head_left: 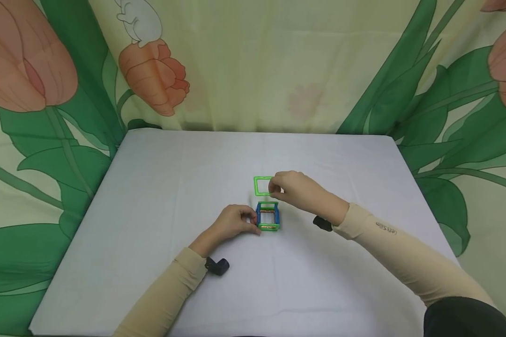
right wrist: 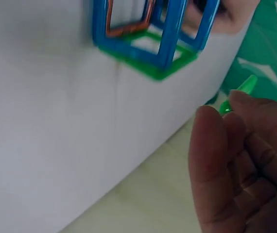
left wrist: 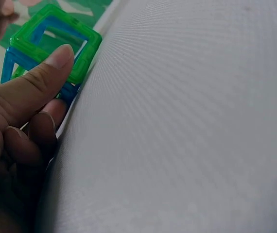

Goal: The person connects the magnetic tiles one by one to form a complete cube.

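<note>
Near the middle of the white table, my left hand [head_left: 235, 219] holds a small box of see-through magnetic tiles [head_left: 269, 227] by its left side. Its thumb presses on a green square face [left wrist: 86, 60] in the left wrist view, with the other fingers curled beside the box. Blue side tiles [right wrist: 170, 39] and an orange-red one show in the right wrist view. Just beyond the box, my right hand [head_left: 297, 187] pinches a loose green square magnetic tile [head_left: 256, 186] by its right edge, apart from the box. Edge-on, that green tile [right wrist: 248, 83] sticks out past the thumb and fingertips.
A white cloth covers the table [head_left: 152, 187]. Behind it hangs a curtain [head_left: 253, 65] printed with tulips, leaves and a carrot. Each wrist wears a small black camera, the left camera [head_left: 217, 267] close above the cloth.
</note>
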{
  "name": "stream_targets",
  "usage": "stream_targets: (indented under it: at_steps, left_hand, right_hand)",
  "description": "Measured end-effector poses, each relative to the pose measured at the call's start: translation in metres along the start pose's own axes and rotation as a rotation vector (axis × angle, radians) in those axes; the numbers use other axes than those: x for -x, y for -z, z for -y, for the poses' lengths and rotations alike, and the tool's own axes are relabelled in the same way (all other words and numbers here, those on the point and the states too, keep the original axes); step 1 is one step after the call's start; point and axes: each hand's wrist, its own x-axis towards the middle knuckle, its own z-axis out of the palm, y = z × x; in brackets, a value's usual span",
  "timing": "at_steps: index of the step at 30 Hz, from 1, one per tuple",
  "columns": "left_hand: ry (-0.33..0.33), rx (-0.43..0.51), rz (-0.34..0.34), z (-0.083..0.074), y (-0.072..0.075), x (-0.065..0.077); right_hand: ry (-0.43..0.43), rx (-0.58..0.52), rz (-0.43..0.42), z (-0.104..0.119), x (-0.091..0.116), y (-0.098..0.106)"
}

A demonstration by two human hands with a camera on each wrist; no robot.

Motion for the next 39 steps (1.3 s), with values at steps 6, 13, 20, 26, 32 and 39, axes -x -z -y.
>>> stream_targets:
  at_steps: [6, 13, 20, 26, 32, 39]
  left_hand:
    - [0.011, 0.002, -0.005, 0.0, 0.002, 0.0]
    - [0.017, 0.01, -0.016, -0.002, 0.003, 0.001]
    - [0.017, 0.013, -0.023, -0.003, 0.002, 0.002]
    - [0.022, 0.016, -0.024, -0.004, 0.002, 0.002]
    - [0.029, 0.012, -0.024, -0.004, 0.002, 0.003]
    - [0.027, 0.03, 0.053, -0.007, 0.009, 0.003]
  right_hand:
    - [0.018, -0.002, 0.038, 0.015, 0.026, -0.008]
    - [0.015, 0.011, 0.078, 0.022, 0.032, -0.019]
    - [-0.011, 0.024, 0.129, 0.025, 0.033, -0.024]
    - [-0.003, 0.011, 0.115, 0.023, 0.032, -0.026]
    - [-0.01, -0.008, 0.107, 0.022, 0.032, -0.027]
    - [0.014, 0.022, 0.049, 0.017, 0.034, -0.025]
